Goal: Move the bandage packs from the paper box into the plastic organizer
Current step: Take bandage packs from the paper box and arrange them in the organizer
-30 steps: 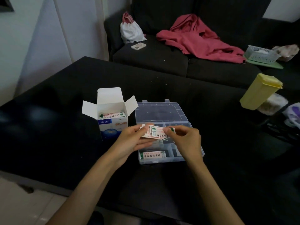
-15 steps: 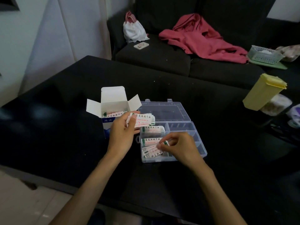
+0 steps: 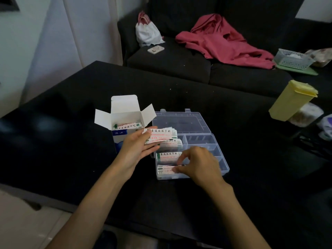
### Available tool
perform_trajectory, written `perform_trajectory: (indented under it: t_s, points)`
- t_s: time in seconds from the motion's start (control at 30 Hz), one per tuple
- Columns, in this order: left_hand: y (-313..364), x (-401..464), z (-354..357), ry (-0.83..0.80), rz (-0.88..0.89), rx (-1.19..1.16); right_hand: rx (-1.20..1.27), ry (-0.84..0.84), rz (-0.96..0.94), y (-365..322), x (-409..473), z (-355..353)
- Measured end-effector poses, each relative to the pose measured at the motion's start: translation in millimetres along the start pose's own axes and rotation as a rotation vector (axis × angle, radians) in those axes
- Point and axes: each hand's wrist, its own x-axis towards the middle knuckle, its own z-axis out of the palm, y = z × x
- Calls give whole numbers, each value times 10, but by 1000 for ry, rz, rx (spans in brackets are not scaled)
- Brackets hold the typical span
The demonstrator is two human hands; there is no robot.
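An open white and blue paper box stands on the black table with bandage packs showing inside. To its right lies the clear plastic organizer, lid flat open. My left hand holds a small stack of bandage packs just above the organizer's far left corner. My right hand pinches a pack lying in the near left compartment. Another pack fills the compartment behind it.
A tilted yellow container sits at the table's right edge beside a clear bag. The dark sofa behind holds a white bag, a phone, a red garment and a small basket.
My right hand took one pack from the stack and lowered it into the organizer's near left compartment. My left hand drew back toward the paper box with the remaining stack.
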Motion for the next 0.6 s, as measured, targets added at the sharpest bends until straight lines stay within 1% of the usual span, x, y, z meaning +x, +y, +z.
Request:
perform_trajectory:
  t_s: [0.03, 0.07, 0.13, 0.17, 0.2, 0.23, 0.27, 0.3, 0.4, 0.43, 0.53, 0.6]
  points:
    - [2, -2, 0, 2, 5, 2, 66, 7, 15, 22, 4, -16]
    - [4, -2, 3, 0, 15, 7, 200, 36, 54, 33, 12, -50]
    - [-11, 0, 19, -13, 34, 14, 626, 103, 180, 17, 26, -153]
    - [-26, -2, 34, -23, 40, 25, 832, 75, 243, -23, 24, -200]
    - [-40, -6, 52, -39, 45, 46, 985, 3, 292, -78, 14, -233]
    - [-51, -10, 69, -62, 49, 72, 1068, -65, 321, -129, 12, -238]
    - [-60, -17, 92, -92, 52, 99, 1093, -97, 334, -159, 13, -219]
    - [-65, -23, 107, -123, 51, 124, 1089, -87, 341, -173, 22, -193]
    - [-67, -34, 137, -183, 37, 156, 1033, 44, 339, -112, 46, -160]
    - [-72, -29, 136, -188, 32, 156, 1030, 54, 326, -77, 48, -159]
    - [-74, -17, 121, -166, 32, 161, 1041, 1, 284, -46, 37, -158]
    - [-71, -12, 108, -139, 51, 163, 1090, -43, 292, -63, 43, -156]
